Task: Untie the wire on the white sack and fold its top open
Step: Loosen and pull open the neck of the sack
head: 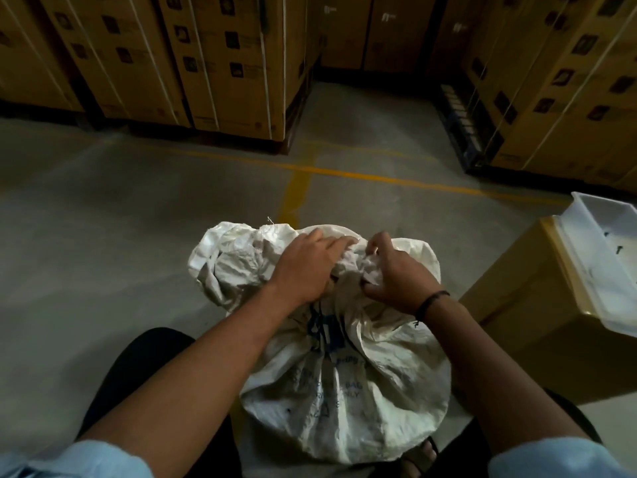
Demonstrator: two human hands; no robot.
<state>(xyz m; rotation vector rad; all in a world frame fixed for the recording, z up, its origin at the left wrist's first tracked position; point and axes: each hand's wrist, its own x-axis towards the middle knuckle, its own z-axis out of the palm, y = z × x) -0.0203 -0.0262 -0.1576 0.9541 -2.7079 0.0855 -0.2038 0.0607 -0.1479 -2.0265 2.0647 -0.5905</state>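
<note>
Light-blue sleeves (69, 458) sit at both bottom corners, nearest the lens, bare forearms running up from them to the sack.

Background, biggest first: strapped cardboard cartons (220, 60) stacked on dark pallets across the top and right edge. Grey concrete floor (86, 215) with a yellow painted line (362, 174) and a short branch coming toward the camera.

Right side: brown cardboard box (537, 326) on the floor, just beside the sack. White plastic tray (606, 257) lies across its top, overhanging, with a few small dark bits in it (too small to identify).

White sack (344, 384): woven, faded blue print, standing on the floor between the person's dark-trousered legs, centre-bottom of frame. Neck is gathered tight at about mid-height; loose top fabric flops away from the camera and to the left.

Left hand (303, 267): palm down on the bunched top, fingers extended and pressing into the fabric, thumb tucked at the neck. Grip looks loose, more pressing than clamping.

Right hand (393, 270): fingers curled, pinching crumpled fabric at the neck. Thin dark band (432, 301) on that wrist.

Wire: can't make it out, hidden under the hands and folds.

Sandalled foot (422, 455) shows just below the sack.
</note>
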